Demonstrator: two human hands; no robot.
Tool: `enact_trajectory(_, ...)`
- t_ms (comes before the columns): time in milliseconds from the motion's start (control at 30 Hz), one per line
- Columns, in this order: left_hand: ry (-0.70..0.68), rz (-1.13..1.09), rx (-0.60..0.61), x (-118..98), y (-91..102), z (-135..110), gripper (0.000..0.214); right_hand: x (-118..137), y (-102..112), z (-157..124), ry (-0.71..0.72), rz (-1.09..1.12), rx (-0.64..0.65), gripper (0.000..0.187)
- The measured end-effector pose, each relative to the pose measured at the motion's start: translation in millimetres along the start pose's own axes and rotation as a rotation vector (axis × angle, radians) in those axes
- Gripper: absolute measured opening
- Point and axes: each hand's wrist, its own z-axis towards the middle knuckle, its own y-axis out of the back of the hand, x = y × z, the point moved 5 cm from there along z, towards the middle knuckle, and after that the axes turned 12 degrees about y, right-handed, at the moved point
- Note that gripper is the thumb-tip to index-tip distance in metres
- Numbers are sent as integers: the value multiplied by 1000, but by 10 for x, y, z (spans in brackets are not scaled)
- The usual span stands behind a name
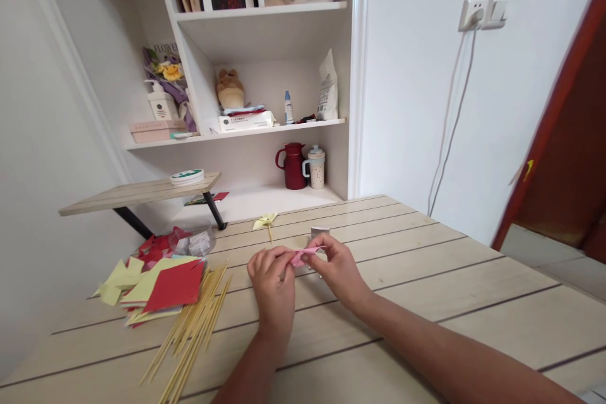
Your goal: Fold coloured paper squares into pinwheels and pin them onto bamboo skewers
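Between my two hands, just above the middle of the table, is a piece of pink paper [297,258], partly hidden by the fingers. My left hand [273,278] pinches its left side. The fingers of my right hand [335,265] close on its right side. Beneath and behind the right hand lies a small greyish object [320,231], too covered to name. Just beyond my hands rests a yellow paper pinwheel [265,221] on a thin stick.
Left of my hands lie bamboo sticks [201,315] and red and yellow paper sheets [175,285]. A clear plastic box [208,241] with small white pieces sits behind them, near a raised wooden stand [142,192]. Shelves [265,9] hold a red jug [294,167] and a speckled cup [317,170].
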Motion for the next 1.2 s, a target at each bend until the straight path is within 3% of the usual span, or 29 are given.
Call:
enact_trajectory(200,91,-107,35,54,-52,-4,13,-11,63,7,20,-49,1,23)
enact_trajectory(267,89,-104,39,43,-48,-7,12,26,76,8,62,-91,30,16)
enact_trajectory(333,66,-80,44,23,-35,-7,13,90,88,13,143,-152,57,6)
enact_trajectory(567,-152,-8,-23,-119,99,8,19,342,119,-11,510,-245,105,10)
enact_trajectory(733,-169,-8,-47,-180,167,31,13,459,99,-45,653,-240,139,14)
enact_trajectory(1000,-214,21,-56,-204,175,25,18,438,98,-50,637,-269,137,21)
enact_trajectory(1200,-244,60,-67,-244,182,29,18,414,93,-51,617,-273,147,13)
